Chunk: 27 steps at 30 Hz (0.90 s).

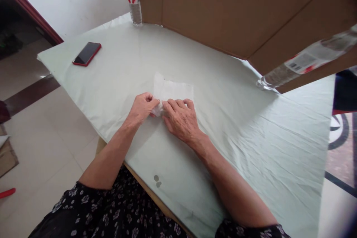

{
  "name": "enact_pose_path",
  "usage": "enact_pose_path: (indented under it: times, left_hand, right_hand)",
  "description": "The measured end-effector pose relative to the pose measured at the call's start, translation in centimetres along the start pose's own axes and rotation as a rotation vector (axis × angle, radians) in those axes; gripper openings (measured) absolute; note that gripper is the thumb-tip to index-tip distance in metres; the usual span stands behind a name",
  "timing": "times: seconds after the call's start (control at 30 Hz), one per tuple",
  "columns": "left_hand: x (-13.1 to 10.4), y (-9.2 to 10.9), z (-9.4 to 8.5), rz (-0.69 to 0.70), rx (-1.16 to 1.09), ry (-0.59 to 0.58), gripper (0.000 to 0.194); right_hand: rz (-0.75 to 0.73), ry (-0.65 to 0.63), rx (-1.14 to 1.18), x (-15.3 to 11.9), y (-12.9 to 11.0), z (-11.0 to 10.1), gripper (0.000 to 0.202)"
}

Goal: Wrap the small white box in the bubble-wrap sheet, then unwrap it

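A thin white sheet (175,90), like tissue or soft cloth, lies on the pale green tablecloth near the middle of the table. My left hand (144,107) pinches its near left corner between thumb and fingers. Palm down, my right hand (181,119) rests over the sheet's near edge with its fingers bent and slightly spread. The fingertips of both hands are close together at the crumpled near left part. Whether anything lies under my right palm is hidden.
A phone with a red case (87,54) lies at the table's left. A clear bottle (134,2) stands at the back beside a large cardboard panel (206,7). Another bottle (304,59) is at the panel's right part. Two small dark spots mark the cloth near the front edge.
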<state>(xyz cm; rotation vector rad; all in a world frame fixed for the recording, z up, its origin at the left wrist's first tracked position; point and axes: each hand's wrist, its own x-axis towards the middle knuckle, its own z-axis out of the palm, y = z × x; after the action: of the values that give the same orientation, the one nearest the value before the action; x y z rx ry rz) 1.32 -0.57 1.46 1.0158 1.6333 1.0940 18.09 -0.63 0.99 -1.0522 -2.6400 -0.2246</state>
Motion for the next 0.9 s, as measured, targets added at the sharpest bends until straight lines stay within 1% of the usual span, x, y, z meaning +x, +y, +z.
enact_pose_path:
  times: [0.1,0.17,0.3,0.4,0.5,0.57,0.63,0.67,0.73,0.8,0.87,0.9]
  left_hand:
    - [0.2,0.6,0.0,0.000,0.039,-0.027,0.015]
    - [0.4,0.8,0.1,0.033,0.055,-0.055,0.015]
    - [0.8,1.3,0.3,0.097,0.113,-0.104,0.010]
    - [0.8,1.7,0.3,0.105,0.160,-0.145,0.014]
    - [0.6,2.1,-0.1,0.097,0.144,-0.228,0.021]
    - [0.5,2.3,-0.4,0.082,0.129,-0.284,0.022]
    - [0.3,2.5,-0.6,0.094,0.169,-0.334,0.025]
    - [0.2,2.5,-0.6,0.119,0.218,-0.359,0.027]
    - [-0.1,2.7,-0.6,0.204,0.350,-0.389,0.029]
    - [-0.5,2.8,-0.5,0.307,0.471,-0.391,0.025]
    - [-0.8,2.8,-0.6,0.376,0.526,-0.404,0.021]
    - [-0.8,2.7,-0.7,0.388,0.525,-0.419,0.019]
  right_hand:
    - [-0.009,-0.024,-0.002,0.0,0.1,-0.3,0.016]
    - [-0.013,-0.026,0.002,0.0,0.1,-0.4,0.014]
    - [-0.008,-0.033,0.017,0.0,0.0,-0.3,0.021]
    - [0.001,-0.051,0.062,-0.1,0.2,-0.6,0.026]
    - [-0.001,-0.095,0.201,-0.3,1.1,-1.3,0.029]
    - [-0.009,-0.121,0.331,-0.3,1.8,-1.8,0.035]
    - [-0.015,-0.113,0.430,-0.4,2.5,-2.3,0.039]
    - [-0.006,-0.087,0.456,-0.4,2.9,-2.5,0.039]
    - [0.062,0.007,0.468,-0.7,3.6,-3.0,0.033]
    - [0.205,0.112,0.468,-1.3,4.3,-3.5,0.024]
    - [0.387,0.146,0.487,-2.3,4.9,-3.9,0.018]
    - [0.478,0.122,0.506,-3.0,5.2,-4.0,0.016]
